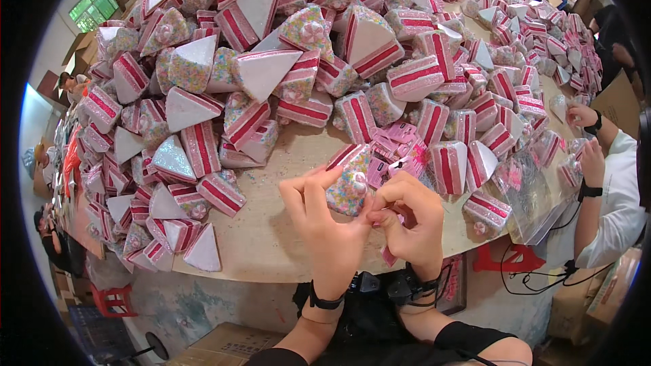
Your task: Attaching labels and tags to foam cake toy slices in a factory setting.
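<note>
One cake-slice toy (347, 183) held between left hand (325, 220) and right hand (407, 220).

Cake slices (291, 68) pink-and-white striped, pastel-speckled tops; table (271, 230) tan.

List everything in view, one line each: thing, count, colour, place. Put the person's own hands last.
cake-slice toys: too many to count, white with pink-red stripes and pastel sprinkles, heaped across the table
held cake-slice toy: one, sprinkled top, striped side, between both hands
small pink tags: a small pile, pink, on the table just beyond the hands
clear plastic bags: a stack, transparent, right table edge
table: one, tan, under the heap
cardboard box: one, brown, on the floor below
stool: one, red, lower left floor
co-worker's hands: two, black wristbands, right side
left hand: holds the toy
right hand: pinches at the toy's edge
</note>
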A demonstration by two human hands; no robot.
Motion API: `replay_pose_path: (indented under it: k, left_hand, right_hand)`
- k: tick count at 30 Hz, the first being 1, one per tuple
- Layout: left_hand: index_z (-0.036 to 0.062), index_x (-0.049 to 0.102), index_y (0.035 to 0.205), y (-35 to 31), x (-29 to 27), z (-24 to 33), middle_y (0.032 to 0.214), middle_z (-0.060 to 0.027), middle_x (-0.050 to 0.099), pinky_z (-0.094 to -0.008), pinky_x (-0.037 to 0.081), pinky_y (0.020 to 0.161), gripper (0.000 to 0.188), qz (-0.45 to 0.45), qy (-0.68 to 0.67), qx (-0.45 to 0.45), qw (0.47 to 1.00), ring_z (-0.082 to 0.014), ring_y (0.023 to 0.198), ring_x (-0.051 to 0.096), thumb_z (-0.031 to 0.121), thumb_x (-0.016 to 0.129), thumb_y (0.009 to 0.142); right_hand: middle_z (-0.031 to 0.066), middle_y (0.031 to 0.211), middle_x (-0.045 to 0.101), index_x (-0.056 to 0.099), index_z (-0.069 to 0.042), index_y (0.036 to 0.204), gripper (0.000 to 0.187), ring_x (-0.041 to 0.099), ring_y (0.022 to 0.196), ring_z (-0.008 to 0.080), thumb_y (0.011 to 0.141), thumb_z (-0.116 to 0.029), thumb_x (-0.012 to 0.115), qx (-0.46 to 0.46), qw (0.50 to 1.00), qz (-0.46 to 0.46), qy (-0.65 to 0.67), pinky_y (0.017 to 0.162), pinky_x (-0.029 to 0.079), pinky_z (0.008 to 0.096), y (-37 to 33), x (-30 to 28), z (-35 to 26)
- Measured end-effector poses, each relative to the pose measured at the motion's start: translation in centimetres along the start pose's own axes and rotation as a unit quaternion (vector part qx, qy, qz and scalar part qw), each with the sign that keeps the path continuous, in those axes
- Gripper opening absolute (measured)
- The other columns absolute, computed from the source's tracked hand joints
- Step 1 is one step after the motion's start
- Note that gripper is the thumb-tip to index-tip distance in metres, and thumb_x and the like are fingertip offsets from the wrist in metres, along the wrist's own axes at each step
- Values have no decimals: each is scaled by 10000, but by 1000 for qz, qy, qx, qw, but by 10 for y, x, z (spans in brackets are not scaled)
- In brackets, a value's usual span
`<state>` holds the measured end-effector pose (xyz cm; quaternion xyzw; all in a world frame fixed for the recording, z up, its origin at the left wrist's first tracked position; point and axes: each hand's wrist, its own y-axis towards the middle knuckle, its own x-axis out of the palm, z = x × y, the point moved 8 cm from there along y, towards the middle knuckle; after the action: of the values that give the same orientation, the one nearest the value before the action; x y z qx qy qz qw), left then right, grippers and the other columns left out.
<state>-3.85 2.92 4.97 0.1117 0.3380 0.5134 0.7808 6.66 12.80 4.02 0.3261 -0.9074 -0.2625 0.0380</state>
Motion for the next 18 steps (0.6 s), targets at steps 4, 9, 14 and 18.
replay_pose_path:
  k: [4,9,14,18]
  left_hand:
    - [10,598,1057,1,2,-24,1019,-113,560,-400,470,848,529,-108,-23,-95,989,-297,969,577,125,853,608]
    - [11,594,1071,2,5,-42,1017,-130,583,-394,477,838,502,-165,31,-88,982,-308,965,592,139,843,654]
    - [12,598,1101,-7,13,-56,1068,-153,601,-402,473,872,507,-206,31,-99,973,-333,999,598,156,848,684]
    - [13,621,1099,-4,8,-49,1082,-155,623,-396,478,870,464,-186,52,-51,980,-335,1010,606,161,841,719]
  right_hand:
    - [37,806,606,655,-2,866,186,540,659,88,747,115,736,7,996,70,48,562,405,207,-4,-12,6]
    - [21,823,603,674,5,876,138,528,684,49,803,82,762,47,991,124,16,569,394,192,-5,-31,12]
    - [19,819,602,686,12,870,129,545,693,46,801,90,763,42,990,136,3,585,411,181,-7,-33,19]
    - [19,813,600,690,15,864,132,546,696,47,792,96,766,38,990,135,-2,579,404,181,-5,-31,16]
